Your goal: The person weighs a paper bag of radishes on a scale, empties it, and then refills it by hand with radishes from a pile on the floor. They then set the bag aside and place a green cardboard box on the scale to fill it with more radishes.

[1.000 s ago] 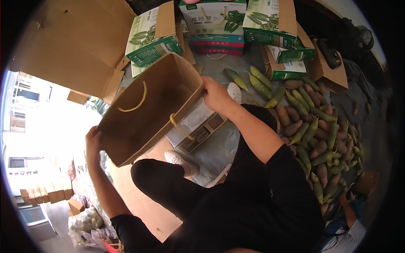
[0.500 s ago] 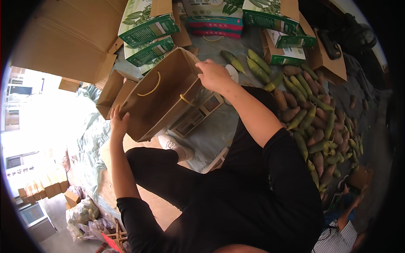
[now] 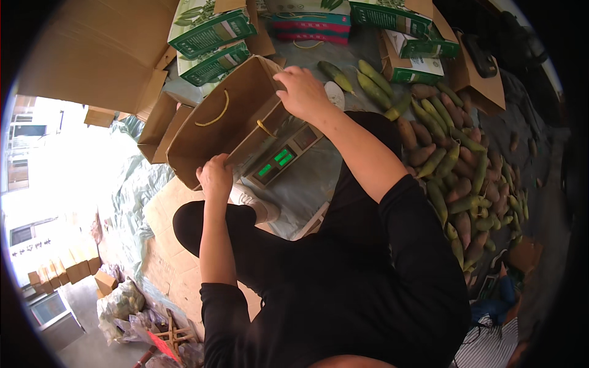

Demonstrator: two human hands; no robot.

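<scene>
One big brown cardboard panel (image 3: 98,52) fills the upper left of the frame. After it comes the vegetable pile (image 3: 460,168) at the right, long green ones mixed with reddish-brown tubers. A flat cardboard sheet (image 3: 172,224) lies left of centre, below the thing I'm handling.

That thing is an open brown carton (image 3: 236,101), just above and left of centre. Its long axis slants from lower left to upper right, one short end toward the printed boxes (image 3: 215,40) at the top edge, the other toward the bright area at the left. Its mouth faces up toward me, so I look straight at the bare inner wall. I can't tell whether its base rests on anything. A smaller brown box (image 3: 165,129) stands open just left of it.

The scale (image 3: 304,140) sits right beside the carton's near wall, its panel lit green. A white shoe (image 3: 264,208) is below that.

My right hand (image 3: 302,95) has its fingers hooked over the carton's upper-right end, thumb apart from them, pinching the edge. My left hand (image 3: 215,178) has its fingers bent close together over the lower-left corner of the near rim, gripping it.

Smallest are two yellow rope handles (image 3: 222,112), one on each long wall.
</scene>
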